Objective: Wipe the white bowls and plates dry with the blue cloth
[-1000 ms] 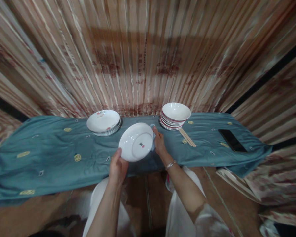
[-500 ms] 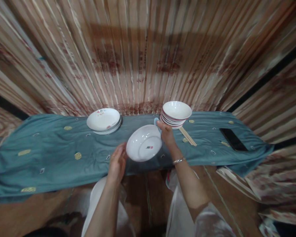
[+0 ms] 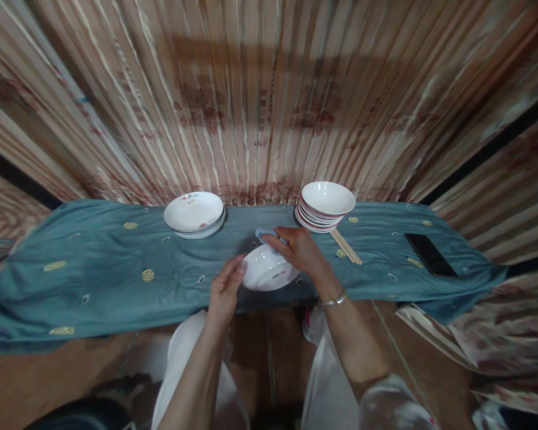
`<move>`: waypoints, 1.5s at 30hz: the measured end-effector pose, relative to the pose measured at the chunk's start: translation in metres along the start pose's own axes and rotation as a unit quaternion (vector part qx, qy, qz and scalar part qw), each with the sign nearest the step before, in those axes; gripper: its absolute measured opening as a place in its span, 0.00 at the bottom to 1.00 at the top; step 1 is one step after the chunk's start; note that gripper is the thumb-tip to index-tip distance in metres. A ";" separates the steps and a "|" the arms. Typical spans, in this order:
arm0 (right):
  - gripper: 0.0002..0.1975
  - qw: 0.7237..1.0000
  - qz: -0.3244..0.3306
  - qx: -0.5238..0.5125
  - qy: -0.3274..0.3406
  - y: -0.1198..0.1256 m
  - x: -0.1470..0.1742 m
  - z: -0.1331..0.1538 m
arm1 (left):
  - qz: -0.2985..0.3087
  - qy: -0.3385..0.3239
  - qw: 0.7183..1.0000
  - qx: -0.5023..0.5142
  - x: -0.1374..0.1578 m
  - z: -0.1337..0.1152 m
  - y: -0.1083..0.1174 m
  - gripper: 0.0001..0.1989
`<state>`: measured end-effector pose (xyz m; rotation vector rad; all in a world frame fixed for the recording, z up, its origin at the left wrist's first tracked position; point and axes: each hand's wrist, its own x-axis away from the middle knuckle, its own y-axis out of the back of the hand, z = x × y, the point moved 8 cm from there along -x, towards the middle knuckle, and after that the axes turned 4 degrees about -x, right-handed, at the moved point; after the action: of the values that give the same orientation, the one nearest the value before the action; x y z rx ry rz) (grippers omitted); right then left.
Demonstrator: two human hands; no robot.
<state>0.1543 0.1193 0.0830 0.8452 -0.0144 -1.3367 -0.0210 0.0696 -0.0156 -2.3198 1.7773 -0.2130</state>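
Observation:
A white plate is held up in front of me, tilted, with the small printed mark on its underside facing me. My left hand grips its left rim, thumb on the near side. At the upper right edge, my right hand has its fingers closed on a light blue cloth, which lies against the rim. Part of the cloth and of the plate's upper edge is covered by that hand. A silver bracelet circles my right wrist.
A stack of floral plates stands at the back left of the blue-green tablecloth. Stacked white bowls with red rims stand at the back right, wooden chopsticks beside them. A black phone lies farther right. Curtains hang behind.
The plate has tilted further, so it looks narrower. My right hand and the cloth have moved left along its upper rim. My left hand has shifted slightly right, still gripping the plate.

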 end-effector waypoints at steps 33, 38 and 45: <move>0.22 0.987 -0.049 0.136 0.070 -0.051 0.015 -0.008 | -0.037 0.096 0.987 0.122 -0.003 0.018 0.002 0.21; 0.22 0.996 -0.059 0.060 0.042 -0.044 0.016 -0.028 | -0.041 0.095 0.988 0.113 -0.005 0.018 0.004 0.22; 0.22 0.986 -0.056 -0.140 -0.070 -0.038 0.018 -0.083 | -0.042 0.089 0.989 0.108 -0.006 0.019 0.010 0.21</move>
<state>0.1663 0.1480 -0.0051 0.5190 0.1107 -1.4610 -0.0271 0.0746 -0.0365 -2.2815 1.6391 -0.6115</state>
